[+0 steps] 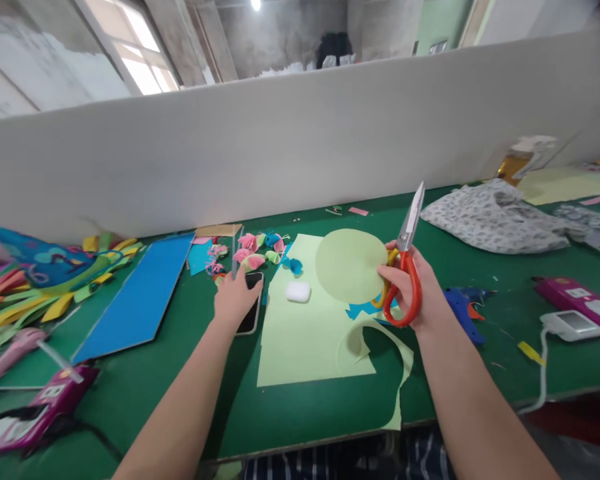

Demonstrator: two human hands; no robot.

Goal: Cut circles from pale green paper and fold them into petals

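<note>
My right hand (413, 287) is closed around red-and-yellow-handled scissors (411, 227), blades pointing up and away. The same hand pinches the edge of a pale green paper circle (350, 265). My left hand (234, 297) is over a dark-screened phone (250, 313), thumb and fingers apart. A thin translucent stick (234, 247) stretches from its fingertips; whether they touch it I cannot tell. Pink, green and blue curled pieces (250, 250) lie just beyond. Between my hands, a white rounded case (298, 291) rests on a pale green sheet (290, 347). A curved paper offcut (403, 360) lies nearby.
On the green table (290, 420), a blue board (145, 293) and a decorated blue cone (40, 253) are at left. A blue glue gun (464, 313), patterned cloth (500, 220) and magenta device (575, 303) with a white cable occupy the right. A white partition (280, 147) runs along the back.
</note>
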